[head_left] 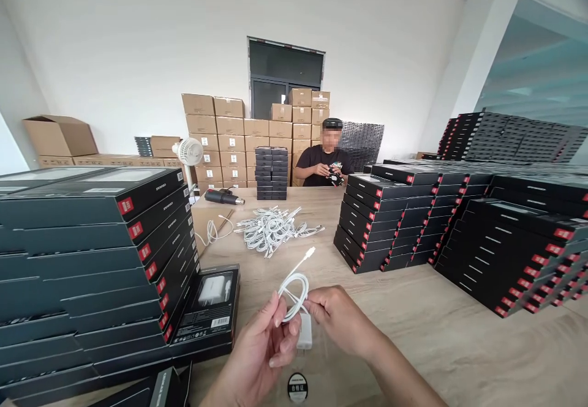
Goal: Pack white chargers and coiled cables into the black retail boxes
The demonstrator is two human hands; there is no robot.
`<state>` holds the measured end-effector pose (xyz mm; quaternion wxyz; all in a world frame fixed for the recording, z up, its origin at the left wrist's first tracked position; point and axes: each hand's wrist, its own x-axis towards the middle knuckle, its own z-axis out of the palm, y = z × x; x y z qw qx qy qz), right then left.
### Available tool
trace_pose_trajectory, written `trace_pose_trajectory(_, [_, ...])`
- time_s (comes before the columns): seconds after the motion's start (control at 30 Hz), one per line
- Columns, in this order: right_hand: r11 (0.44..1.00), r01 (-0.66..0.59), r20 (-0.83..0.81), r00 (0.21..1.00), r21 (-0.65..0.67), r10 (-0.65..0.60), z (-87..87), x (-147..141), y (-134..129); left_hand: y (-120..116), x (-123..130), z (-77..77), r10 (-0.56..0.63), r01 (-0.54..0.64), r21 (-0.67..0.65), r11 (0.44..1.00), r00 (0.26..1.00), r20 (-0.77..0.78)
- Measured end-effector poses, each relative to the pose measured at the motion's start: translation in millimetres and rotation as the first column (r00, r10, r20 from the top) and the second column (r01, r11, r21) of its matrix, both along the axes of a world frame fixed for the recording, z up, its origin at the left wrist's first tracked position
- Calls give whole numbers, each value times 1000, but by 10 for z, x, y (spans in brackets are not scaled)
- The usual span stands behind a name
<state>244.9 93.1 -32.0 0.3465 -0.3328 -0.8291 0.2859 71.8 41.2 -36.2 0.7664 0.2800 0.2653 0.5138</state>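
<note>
A coiled white charging cable [294, 297] is held above the table's front part, its connector end sticking up to the right. My left hand [269, 339] grips the lower left of the loops between thumb and fingers. From the right, my right hand [340, 318] pinches at the coil's edge, its fingertips partly hidden. Just below the coil is a white plug charger [304, 333] with its prongs toward me, partly covered by my left fingers. Nearer to me, a round black and white sticker [297, 387] lies on the table.
Stacked black boxes rise at left [92, 272] and right [390, 223]. One open box [214, 303] shows a charger inside. Beyond lie a pile of white cables [271, 229], a heat gun [224, 196] and a small fan [189, 153]. A co-worker [324, 162] handles something black across the table.
</note>
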Motion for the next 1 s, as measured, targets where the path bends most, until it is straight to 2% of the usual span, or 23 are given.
trace_pose_trajectory(0.07, [999, -51, -6, 999, -2, 51, 21, 14, -23, -11, 1, 23, -12, 12, 24, 1000, 1000, -2])
trace_pose_trajectory(0.13, [998, -34, 0, 999, 57, 34, 37, 16, -30, -14, 5, 47, -12, 12, 29, 1000, 1000, -13])
trace_pose_trajectory(0.27, [954, 148, -45, 989, 261, -141, 55, 1, -18, -6, 16, 78, 19, -19, -1, 1000, 996, -91])
trace_pose_trajectory(0.37, [901, 306, -193, 947, 307, -255, 56, -15, -34, -10, 20, 90, 48, -49, 0, 999, 982, -182])
trace_pose_trajectory(0.43, [862, 369, -260, 921, 348, -289, 52, -36, -60, -18, 21, 100, 61, -57, 22, 998, 970, -237])
trace_pose_trajectory(0.53, [863, 293, -231, 949, 410, -212, 56, -76, -109, -28, 20, 120, 70, -49, 74, 996, 948, -309])
trace_pose_trajectory(0.63, [918, 280, -377, 912, 279, -164, 88, -84, -159, -30, 19, 137, 97, -55, 130, 990, 932, -349])
trace_pose_trajectory(0.73, [947, 320, -598, 765, 32, -238, 125, -49, -188, -29, 19, 137, 101, -60, 129, 990, 933, -345])
trace_pose_trajectory(0.8, [951, 305, -661, 703, -51, -261, 139, -29, -199, -23, 8, 130, 107, -72, 114, 991, 935, -339])
trace_pose_trajectory(0.83, [958, 282, -662, 708, -53, -245, 144, -26, -209, -16, -6, 125, 123, -92, 106, 990, 934, -336])
trace_pose_trajectory(0.9, [980, 199, -593, 792, 22, -147, 153, -34, -250, 4, -52, 113, 194, -174, 90, 981, 924, -329])
trace_pose_trajectory(1.0, [983, -10, -331, 941, 183, 71, 176, -72, -353, 45, -151, 86, 332, -317, 103, 943, 861, -385])
